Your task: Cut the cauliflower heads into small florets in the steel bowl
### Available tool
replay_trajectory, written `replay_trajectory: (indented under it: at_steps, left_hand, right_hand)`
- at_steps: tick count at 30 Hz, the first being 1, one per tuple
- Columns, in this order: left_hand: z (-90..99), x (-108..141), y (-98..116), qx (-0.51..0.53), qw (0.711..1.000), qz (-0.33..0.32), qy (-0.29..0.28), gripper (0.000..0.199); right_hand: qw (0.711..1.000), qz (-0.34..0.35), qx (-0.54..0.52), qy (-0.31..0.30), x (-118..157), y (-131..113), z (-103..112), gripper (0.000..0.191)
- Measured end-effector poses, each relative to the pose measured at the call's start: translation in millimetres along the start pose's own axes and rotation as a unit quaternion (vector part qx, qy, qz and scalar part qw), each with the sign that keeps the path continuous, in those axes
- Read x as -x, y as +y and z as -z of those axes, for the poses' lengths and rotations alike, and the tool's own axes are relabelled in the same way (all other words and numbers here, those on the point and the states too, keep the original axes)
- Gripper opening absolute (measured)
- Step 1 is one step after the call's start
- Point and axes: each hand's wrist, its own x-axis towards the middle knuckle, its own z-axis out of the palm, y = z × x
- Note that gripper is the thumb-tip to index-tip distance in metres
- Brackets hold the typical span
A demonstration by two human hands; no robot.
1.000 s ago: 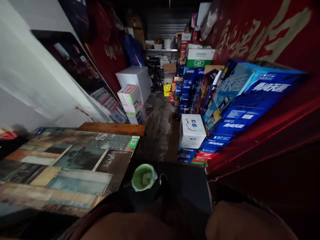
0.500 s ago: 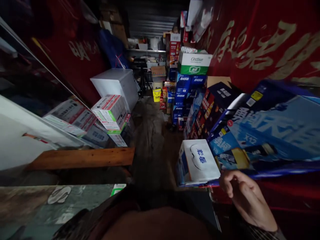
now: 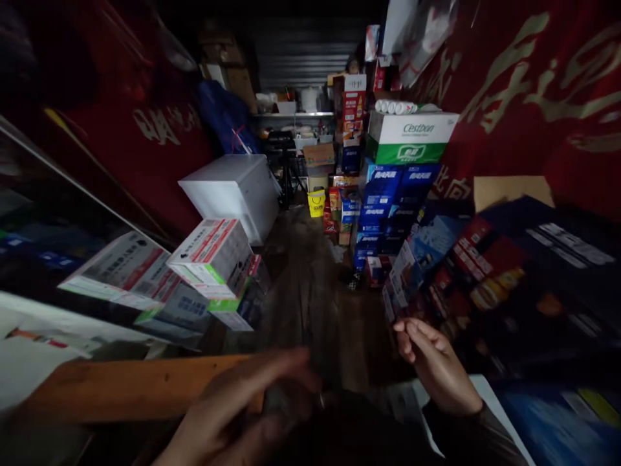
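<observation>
My left hand (image 3: 247, 411) is at the bottom centre, blurred, in front of a wooden bench (image 3: 145, 385). Its fingers point right and are apart from the thumb, with nothing seen between them. To the right, my right hand (image 3: 434, 362) hangs over a white box (image 3: 490, 395), its fingers curled in towards the thumb. Whether anything is in that curl cannot be made out. Dark blue and red cartons (image 3: 480, 259) stand just beyond my right hand.
A dark wooden floor (image 3: 305, 278) runs towards a shelf (image 3: 295, 115) at the back. White cartons (image 3: 208, 249) and a white chest (image 3: 233, 188) stand on the left. Stacked blue cartons (image 3: 381, 188) carry a green and white box (image 3: 412, 136) on the right.
The view has moved forward, so the stacks look nearer and the white box has slid to the bottom edge. My left hand has come into view. My right hand appears further left.
</observation>
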Motion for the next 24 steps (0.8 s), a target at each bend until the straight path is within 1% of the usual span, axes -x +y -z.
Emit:
replay_trajectory:
  at_steps: [2, 4, 6, 7, 8, 10, 11, 13, 16, 18, 20, 22, 24]
  left_hand:
    - [26.5, -55.4, -29.3, 0.007, 0.996, 0.062, 0.069, 0.05]
    - [52.0, -100.6, -64.0, 0.004, 0.981, 0.127, 0.144, 0.055]
    - [75.7, -136.3, -102.7, -0.004, 0.963, 0.187, 0.193, 0.061]
    - [86.4, -152.5, -122.8, -0.01, 0.953, 0.212, 0.217, 0.064]
    - [96.4, -169.0, -142.8, -0.013, 0.944, 0.236, 0.231, 0.066]
    - [114.0, -206.8, -181.5, -0.004, 0.932, 0.273, 0.237, 0.066]
    - [121.9, -229.5, -199.5, 0.002, 0.929, 0.286, 0.237, 0.067]
    - [137.1, -283.6, -231.5, 0.017, 0.93, 0.291, 0.222, 0.066]
    - [160.7, -382.1, -267.8, 0.045, 0.948, 0.262, 0.175, 0.061]
    - [177.1, -453.1, -284.0, 0.059, 0.958, 0.24, 0.149, 0.056]
    - [192.4, -523.3, -294.5, 0.066, 0.968, 0.209, 0.123, 0.052]
    - [204.5, -589.7, -301.3, 0.069, 0.977, 0.177, 0.094, 0.048]
    - [212.7, -651.0, -307.2, 0.063, 0.987, 0.144, 0.041, 0.044]
  right_hand:
    - [0.998, -0.02, -0.045, 0.026, -65.4, 5.2, -20.5, 0.031]
    - [0.996, -0.043, -0.076, 0.016, -125.9, 7.8, -46.5, 0.029]
    - [0.996, -0.057, -0.065, -0.031, -181.5, 10.8, -75.0, 0.027]
    - [0.996, -0.051, -0.045, -0.064, -208.4, 13.4, -89.0, 0.027]
    - [0.994, -0.035, -0.022, -0.097, -235.4, 17.3, -102.2, 0.028]
    - [0.989, 0.015, 0.017, -0.145, -291.2, 28.2, -125.7, 0.03]
    - [0.986, 0.039, 0.03, -0.158, -320.4, 34.7, -135.7, 0.031]
    - [0.984, 0.065, 0.047, -0.158, -380.1, 47.0, -152.8, 0.031]
    - [0.99, 0.064, 0.05, -0.117, -465.7, 55.8, -172.7, 0.032]
    - [0.996, 0.041, 0.038, -0.071, -515.2, 52.5, -182.3, 0.035]
    - [0.999, -0.011, 0.028, -0.015, -557.9, 43.6, -187.4, 0.036]
    - [0.996, -0.073, 0.031, 0.043, -596.5, 33.3, -186.7, 0.036]
    - [0.988, -0.116, 0.052, 0.083, -635.0, 26.2, -181.1, 0.034]
